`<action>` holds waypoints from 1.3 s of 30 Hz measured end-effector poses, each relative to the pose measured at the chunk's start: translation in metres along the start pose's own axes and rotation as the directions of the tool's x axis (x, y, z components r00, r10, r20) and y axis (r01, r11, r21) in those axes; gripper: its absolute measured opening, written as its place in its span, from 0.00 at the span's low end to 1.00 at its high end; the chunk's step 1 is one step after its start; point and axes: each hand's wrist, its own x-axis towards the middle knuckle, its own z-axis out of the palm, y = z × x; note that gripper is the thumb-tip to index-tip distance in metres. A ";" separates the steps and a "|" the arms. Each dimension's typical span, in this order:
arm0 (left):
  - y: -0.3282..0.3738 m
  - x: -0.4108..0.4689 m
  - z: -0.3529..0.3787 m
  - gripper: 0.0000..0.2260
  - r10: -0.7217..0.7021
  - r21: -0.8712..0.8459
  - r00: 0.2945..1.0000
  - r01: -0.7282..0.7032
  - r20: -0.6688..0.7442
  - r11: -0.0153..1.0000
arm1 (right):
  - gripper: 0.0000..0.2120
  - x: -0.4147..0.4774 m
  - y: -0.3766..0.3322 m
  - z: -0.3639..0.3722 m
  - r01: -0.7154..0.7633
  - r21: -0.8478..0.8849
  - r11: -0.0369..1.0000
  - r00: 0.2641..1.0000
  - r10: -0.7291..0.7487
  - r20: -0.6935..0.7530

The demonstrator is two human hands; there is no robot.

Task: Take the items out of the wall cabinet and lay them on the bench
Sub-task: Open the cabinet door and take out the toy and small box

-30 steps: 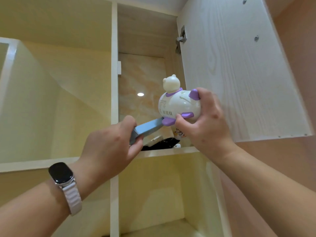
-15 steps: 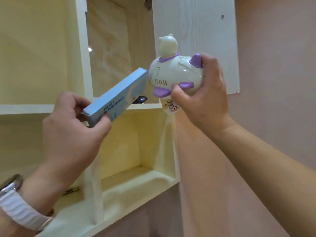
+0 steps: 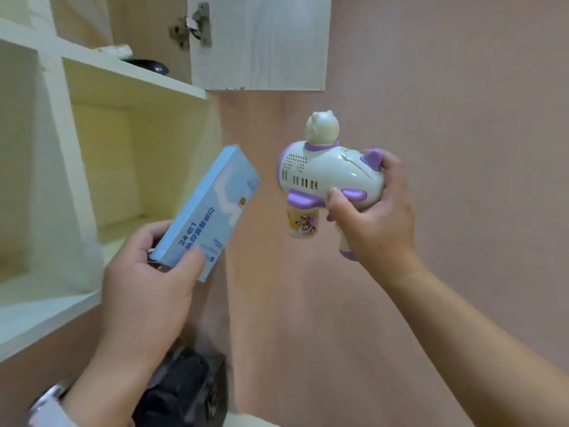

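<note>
the left grip [image 3: 147, 288] is clamped on the near end of the box [image 3: 209, 208], thumb on its face. the right grip [image 3: 378, 223] is wrapped round the handle of the toy [image 3: 326, 177]. both things hang in the air just right of the cabinet [image 3: 132, 78]; the bench is out of view. lower them level, pinching the box firmly since most of it overhangs, and set each down flat. a dark item [image 3: 147, 66] and a white one [image 3: 114, 51] lie on the upper shelf.

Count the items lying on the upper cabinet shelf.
2. A white object lies near the front edge of the shelf; a black object sits just right of it, near the door hinge. The low angle hides the shelf's back, so more may be there.
</note>
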 end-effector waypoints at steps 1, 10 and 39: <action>-0.009 -0.009 0.006 0.14 -0.048 -0.057 0.998 0.050 0.031 0.997 | 0.23 -0.010 0.004 -0.011 -0.040 -0.023 0.999 0.999 0.040 -0.003; -0.037 -0.120 0.090 0.13 -0.326 -0.336 0.871 0.451 0.367 0.827 | 0.22 -0.094 0.033 -0.131 -0.346 -0.100 0.933 0.935 0.334 -0.119; 0.275 -0.576 0.384 0.05 -0.064 -0.014 0.082 0.711 0.995 0.703 | 0.19 -0.342 -0.075 -0.689 -0.653 -0.184 0.735 0.490 0.224 -0.842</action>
